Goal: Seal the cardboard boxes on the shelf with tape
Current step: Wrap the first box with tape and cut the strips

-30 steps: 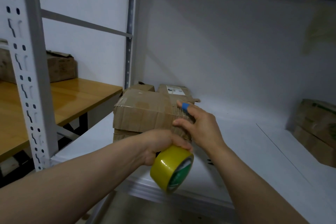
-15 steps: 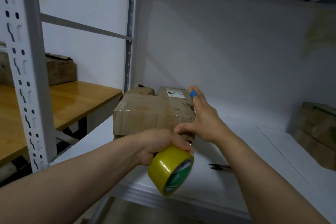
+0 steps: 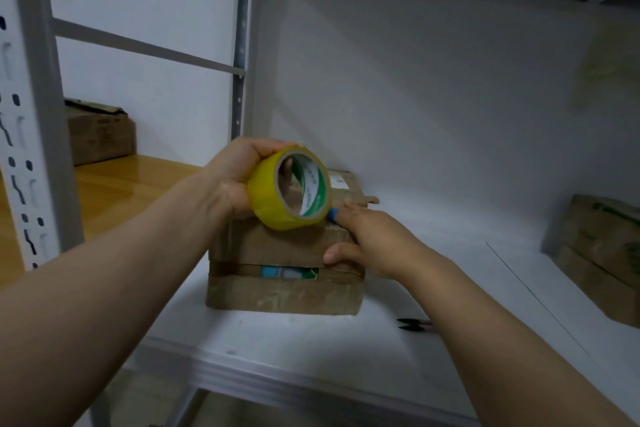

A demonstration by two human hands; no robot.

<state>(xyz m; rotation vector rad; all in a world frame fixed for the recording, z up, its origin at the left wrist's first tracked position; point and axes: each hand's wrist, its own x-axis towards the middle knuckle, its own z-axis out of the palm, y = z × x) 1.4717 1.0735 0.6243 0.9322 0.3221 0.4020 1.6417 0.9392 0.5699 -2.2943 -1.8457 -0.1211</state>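
Head view: the cardboard box [image 3: 284, 263] stands at the centre of the frame on the white shelf [image 3: 433, 288], with a gap in its front face through which blue contents can be seen, so it is judged not yet sealed. The yellow tape roll [image 3: 289, 188], which was held low before the shelf edge half a second earlier, has been raised above the box top and is clasped by the left hand [image 3: 239, 177]. The right hand [image 3: 367, 243] has been drawn back from the box's far corner to its near right top edge; its fingers are spread against the cardboard. Taping is judged about to begin. Small snips [image 3: 414, 325] lie lower right. More boxes [image 3: 602, 253] stand well apart at right, leaving open shelf between.
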